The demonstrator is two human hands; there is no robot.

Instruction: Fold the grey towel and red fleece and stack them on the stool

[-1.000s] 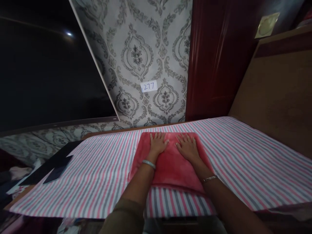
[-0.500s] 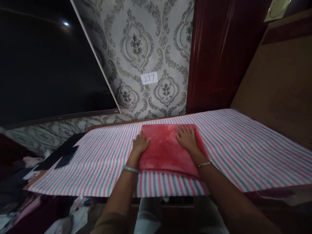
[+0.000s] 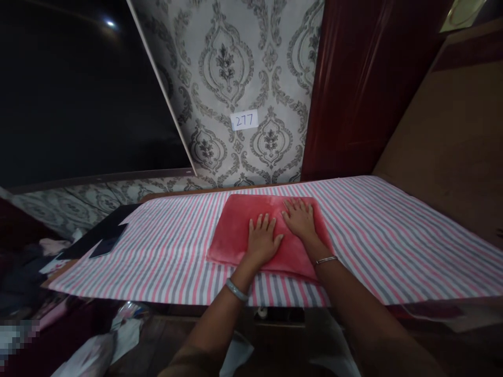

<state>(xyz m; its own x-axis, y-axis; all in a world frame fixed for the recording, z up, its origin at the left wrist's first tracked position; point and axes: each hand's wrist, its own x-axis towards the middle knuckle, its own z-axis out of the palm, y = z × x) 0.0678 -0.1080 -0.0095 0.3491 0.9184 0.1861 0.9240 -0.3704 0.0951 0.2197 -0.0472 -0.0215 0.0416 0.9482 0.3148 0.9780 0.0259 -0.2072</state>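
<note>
A folded red plush cloth (image 3: 231,225) lies flat on a pink, grey and white striped tablecloth (image 3: 168,251). My left hand (image 3: 262,240) rests palm down on the middle of the plush cloth, fingers spread. Toward its far right corner, my right hand (image 3: 299,217) also lies flat with the fingers apart. Neither hand grips anything. Part of the red cloth's right side is hidden under my right hand and forearm.
A dark phone (image 3: 108,245) lies at the left end of the tablecloth. Behind stand a large black screen (image 3: 86,99) and a patterned wall with a paper label (image 3: 244,120) reading 277. A brown cardboard panel (image 3: 451,120) borders the right side.
My left hand has moved right, from the red cloth's left edge to its middle. My right hand has stayed in about the same place. The view has shifted slightly.
</note>
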